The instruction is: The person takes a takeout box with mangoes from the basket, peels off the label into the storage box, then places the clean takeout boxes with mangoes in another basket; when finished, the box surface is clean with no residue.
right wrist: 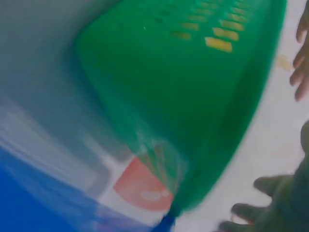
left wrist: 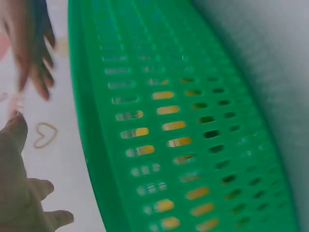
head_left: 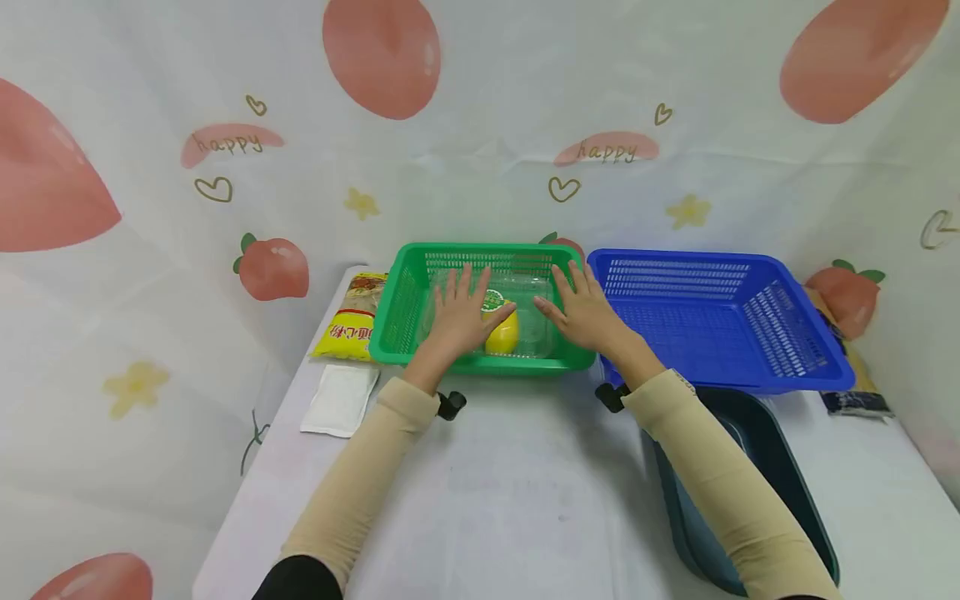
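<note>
Both hands hover with spread fingers over a green plastic basket (head_left: 483, 367). My left hand (head_left: 459, 321) is above the basket's left half, and my right hand (head_left: 581, 312) above its right side. Neither hand grips anything. Inside the basket lie a clear plastic container (head_left: 536, 337) and a yellow item with a green label (head_left: 502, 335), partly covered by the left thumb. In the left wrist view, yellow shows through slots in the basket wall (left wrist: 91, 145), with left-hand fingers (left wrist: 36, 191) at the edge. The right wrist view shows blurred right-hand fingers (right wrist: 270, 203) beyond the rim.
A blue basket (head_left: 675, 321) stands right of the green one. In front of it sits a dark tray (head_left: 787, 467), partly under the right sleeve. On the left lie a yellow food packet (head_left: 351, 325) and a white packet (head_left: 341, 400). Other packets (head_left: 855, 375) lie at far right.
</note>
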A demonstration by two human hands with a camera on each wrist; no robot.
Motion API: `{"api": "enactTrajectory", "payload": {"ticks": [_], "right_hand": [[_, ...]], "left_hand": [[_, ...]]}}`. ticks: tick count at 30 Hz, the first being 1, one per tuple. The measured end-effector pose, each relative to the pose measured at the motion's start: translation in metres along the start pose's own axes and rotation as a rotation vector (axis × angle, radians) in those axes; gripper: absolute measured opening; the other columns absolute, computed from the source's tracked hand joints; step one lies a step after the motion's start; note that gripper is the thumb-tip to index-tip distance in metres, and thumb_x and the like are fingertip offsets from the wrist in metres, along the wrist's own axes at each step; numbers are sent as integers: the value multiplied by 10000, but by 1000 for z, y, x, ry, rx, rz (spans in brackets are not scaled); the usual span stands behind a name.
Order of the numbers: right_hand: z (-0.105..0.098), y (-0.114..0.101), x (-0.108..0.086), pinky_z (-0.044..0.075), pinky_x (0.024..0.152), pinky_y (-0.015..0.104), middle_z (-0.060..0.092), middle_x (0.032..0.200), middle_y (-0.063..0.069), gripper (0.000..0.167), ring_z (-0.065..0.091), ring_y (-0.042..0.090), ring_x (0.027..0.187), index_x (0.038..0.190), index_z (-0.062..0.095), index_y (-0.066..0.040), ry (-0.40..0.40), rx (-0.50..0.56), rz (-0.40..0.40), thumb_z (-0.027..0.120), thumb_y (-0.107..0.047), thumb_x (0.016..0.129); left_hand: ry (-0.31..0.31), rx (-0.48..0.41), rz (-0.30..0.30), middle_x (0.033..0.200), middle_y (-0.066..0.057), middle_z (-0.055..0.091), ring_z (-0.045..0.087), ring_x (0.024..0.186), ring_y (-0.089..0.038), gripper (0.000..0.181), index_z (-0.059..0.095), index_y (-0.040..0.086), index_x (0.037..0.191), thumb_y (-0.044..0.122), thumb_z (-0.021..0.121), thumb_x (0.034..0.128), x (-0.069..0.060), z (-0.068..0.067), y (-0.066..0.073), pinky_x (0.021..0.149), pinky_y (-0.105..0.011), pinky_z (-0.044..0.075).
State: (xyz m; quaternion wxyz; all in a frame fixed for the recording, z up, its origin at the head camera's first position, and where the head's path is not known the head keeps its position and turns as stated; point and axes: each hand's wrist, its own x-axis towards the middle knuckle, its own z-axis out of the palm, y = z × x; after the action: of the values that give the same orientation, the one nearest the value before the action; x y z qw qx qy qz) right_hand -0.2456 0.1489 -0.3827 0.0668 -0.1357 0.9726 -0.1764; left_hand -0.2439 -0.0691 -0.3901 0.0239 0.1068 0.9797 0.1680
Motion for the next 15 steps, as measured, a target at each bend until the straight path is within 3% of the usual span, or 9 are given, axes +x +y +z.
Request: {"api": "enactTrajectory", "payload": {"ticks": [4, 8, 11, 15], "right_hand": [[10, -6, 0, 282, 1069, 584, 124, 1560, 252, 742, 279, 457, 1374, 1532, 127, -55, 16, 145, 14, 359, -514, 997], [17, -11, -2, 326, 1056, 555, 276, 1499, 283, 694, 353, 435, 1337, 1505, 183, -4, 10, 230, 78, 433, -410, 999], [22, -14, -2, 334, 1055, 542, 337, 1469, 298, 697, 367, 423, 1336, 1500, 170, 19, -20, 273, 122, 441, -384, 1000], [27, -16, 0, 350, 1040, 544, 359, 1459, 299, 717, 397, 429, 1315, 1510, 131, 10, -54, 312, 180, 429, -393, 998]], "left_hand": [[94, -104, -12, 1595, -174, 67, -37, 1461, -383, 787, 180, 172, 1541, 613, 423, 937, -30, 0, -17, 1116, -628, 38], [192, -158, -98, 1579, -209, 54, -32, 1444, -431, 821, 185, 143, 1533, 571, 516, 916, -60, 2, -47, 1088, -669, 73], [184, -188, -186, 1577, -226, 10, -55, 1437, -449, 879, 139, 112, 1537, 562, 548, 903, -77, 4, -69, 1079, -678, 74], [96, -233, -243, 1577, -237, -66, -86, 1433, -457, 927, 84, 67, 1538, 590, 517, 906, -85, 6, -85, 1081, -673, 104]]}}
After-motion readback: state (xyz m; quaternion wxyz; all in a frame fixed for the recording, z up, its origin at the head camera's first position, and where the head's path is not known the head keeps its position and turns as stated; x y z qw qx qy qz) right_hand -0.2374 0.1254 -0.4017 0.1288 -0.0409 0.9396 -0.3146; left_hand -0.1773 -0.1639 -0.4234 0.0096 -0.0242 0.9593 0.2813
